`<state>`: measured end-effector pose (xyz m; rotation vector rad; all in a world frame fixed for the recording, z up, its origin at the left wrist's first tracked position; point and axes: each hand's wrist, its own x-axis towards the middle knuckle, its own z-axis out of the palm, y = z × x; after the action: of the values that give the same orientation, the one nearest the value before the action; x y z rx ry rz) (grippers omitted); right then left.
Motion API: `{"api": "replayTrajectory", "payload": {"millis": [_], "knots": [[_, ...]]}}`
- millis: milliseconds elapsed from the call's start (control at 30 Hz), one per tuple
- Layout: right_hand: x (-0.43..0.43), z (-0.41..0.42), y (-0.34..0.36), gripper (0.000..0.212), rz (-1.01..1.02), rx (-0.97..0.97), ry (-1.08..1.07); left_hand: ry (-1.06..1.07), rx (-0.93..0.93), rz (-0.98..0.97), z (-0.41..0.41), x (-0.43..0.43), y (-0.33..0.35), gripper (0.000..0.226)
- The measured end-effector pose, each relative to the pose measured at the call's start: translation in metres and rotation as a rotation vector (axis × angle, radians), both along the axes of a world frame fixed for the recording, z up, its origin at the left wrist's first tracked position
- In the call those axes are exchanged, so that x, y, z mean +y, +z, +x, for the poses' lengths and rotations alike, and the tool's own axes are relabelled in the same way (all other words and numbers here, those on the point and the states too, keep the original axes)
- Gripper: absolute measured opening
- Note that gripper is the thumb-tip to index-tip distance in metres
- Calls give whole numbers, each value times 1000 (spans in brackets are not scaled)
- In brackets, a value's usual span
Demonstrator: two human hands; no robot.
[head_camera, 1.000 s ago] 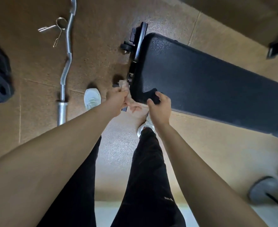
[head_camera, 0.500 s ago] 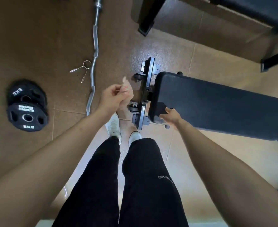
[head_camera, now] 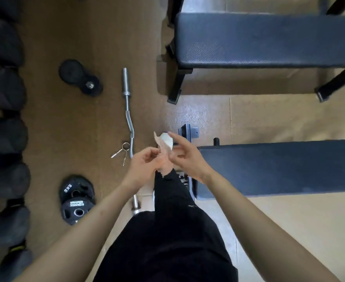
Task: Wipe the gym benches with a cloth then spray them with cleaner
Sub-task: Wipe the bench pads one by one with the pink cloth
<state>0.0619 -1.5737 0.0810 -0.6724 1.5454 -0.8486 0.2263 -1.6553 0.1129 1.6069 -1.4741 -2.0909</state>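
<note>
Left hand (head_camera: pixel 145 165), fingers curled, pinches the lower end of a small pale crumpled cloth (head_camera: pixel 164 142), held in the air over the floor. Right hand (head_camera: pixel 185 159) touches the cloth's other edge, forefinger straight; whether it grips cannot be told. Just right: near bench (head_camera: pixel 279 167), dark padded vinyl, neither hand on it. Left of the feet: bent chrome curl bar (head_camera: pixel 129 119). Beyond: far bench (head_camera: pixel 269 39), same padding. Risks: the pinch slips and the cloth lands on gritty floor; the bar catches a sidestep.
</note>
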Motion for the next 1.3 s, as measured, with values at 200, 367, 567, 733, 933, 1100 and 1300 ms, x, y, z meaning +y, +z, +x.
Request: {"api": "replayTrajectory", "payload": {"millis": [200, 367, 567, 733, 933, 1100, 1300], "knots": [[-68, -70, 28, 12, 29, 136, -22, -332, -241, -355, -64, -104, 28, 16], [-112, -137, 27, 18, -9, 238, -92, -681, -447, -675, -130, -165, 43, 13], [-168, -210, 24, 34, -17, 400, 6, -782, -305, -876, -216, -232, 32, 22], [-202, -259, 11, 20, -21, 256, -165, -858, -192, -868, -288, -286, 20, 10], [-244, -310, -3, 14, 162, 192, -148, -903, -92, -584, -368, -351, -7, 7], [-284, -365, -32, 15, 243, 333, -168, -758, -141, -496, -413, -411, -25, 12], [-341, -419, -62, 7, 86, 552, -219, -522, -183, -595, -432, -458, -42, 11]]}}
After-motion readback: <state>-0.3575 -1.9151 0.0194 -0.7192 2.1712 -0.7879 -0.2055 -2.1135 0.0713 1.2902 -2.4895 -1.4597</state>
